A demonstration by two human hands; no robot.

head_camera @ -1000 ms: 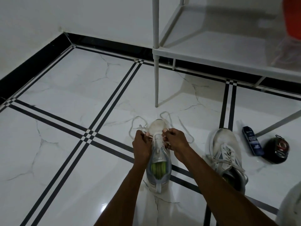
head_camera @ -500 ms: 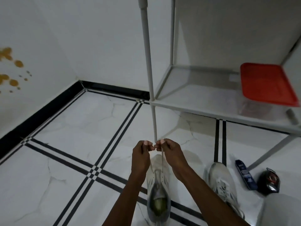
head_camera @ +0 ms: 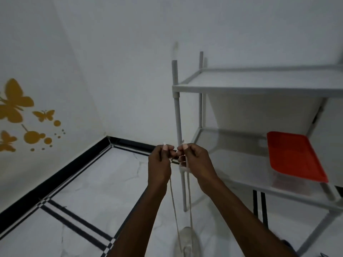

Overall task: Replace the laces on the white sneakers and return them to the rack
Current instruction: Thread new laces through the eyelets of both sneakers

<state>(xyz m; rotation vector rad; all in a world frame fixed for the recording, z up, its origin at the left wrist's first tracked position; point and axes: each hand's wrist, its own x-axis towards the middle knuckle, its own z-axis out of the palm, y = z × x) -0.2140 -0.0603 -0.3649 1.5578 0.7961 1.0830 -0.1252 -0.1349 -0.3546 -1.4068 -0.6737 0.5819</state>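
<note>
— What have the hands got?

— I see both raised in front of the rack [head_camera: 259, 89]; the left hand [head_camera: 159, 164] is curled, thumb and fingers pinched on one strand of the lace [head_camera: 173, 201]; the right hand [head_camera: 194, 162] is curled the same way and pinches the other strand; the fingertips of the two hands sit just beside each other, almost touching.

— And the lace itself?

— Two pale strands run down from the hands, nearly straight, to the sneaker [head_camera: 187, 242]; they look taut, though the lower part is blurred.

— Where is the sneaker?

— On the floor [head_camera: 83, 210] at the near edge of the view, below the hands and between the forearms; only its toe end shows; it is near the rack's front left leg, not touching it; I cannot tell which eyelets the lace passes through.

— Anything on the rack?

— A red tray [head_camera: 295, 158] lies on the lower shelf, to the right of the hands; the upper shelf shows only its rim and top; on the left wall [head_camera: 55, 52] are yellow butterflies [head_camera: 14, 101].
</note>
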